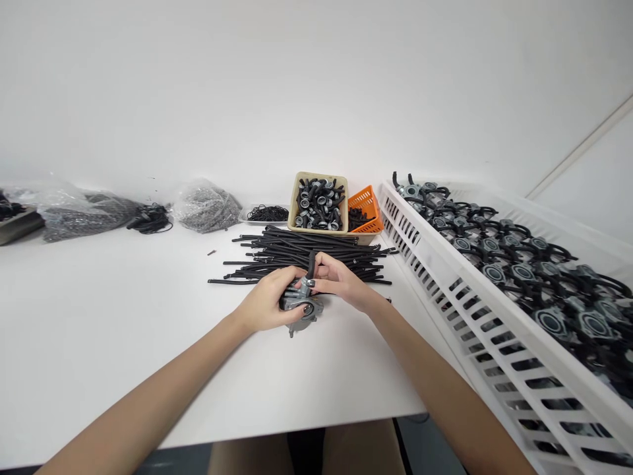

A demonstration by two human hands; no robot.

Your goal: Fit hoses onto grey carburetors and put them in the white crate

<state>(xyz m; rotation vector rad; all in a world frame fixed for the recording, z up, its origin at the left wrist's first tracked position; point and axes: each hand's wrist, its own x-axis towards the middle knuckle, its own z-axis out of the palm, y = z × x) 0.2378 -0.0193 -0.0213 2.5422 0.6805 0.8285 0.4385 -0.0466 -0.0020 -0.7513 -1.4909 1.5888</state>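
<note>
Tubes (301, 254) before bins (319, 204), crate (494, 310) right

Gripping grey metal part (302, 308) in left hand (267, 305) — pinching short black tube (310, 264) with right hand (342, 282). Just beyond: loose black tubes (297, 251).

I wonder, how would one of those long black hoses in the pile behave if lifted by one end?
Probably light and springy: the black hoses lie nearly straight, so one would likely droop only a little. Being round on the smooth table, a loose one may roll if nudged.
</note>
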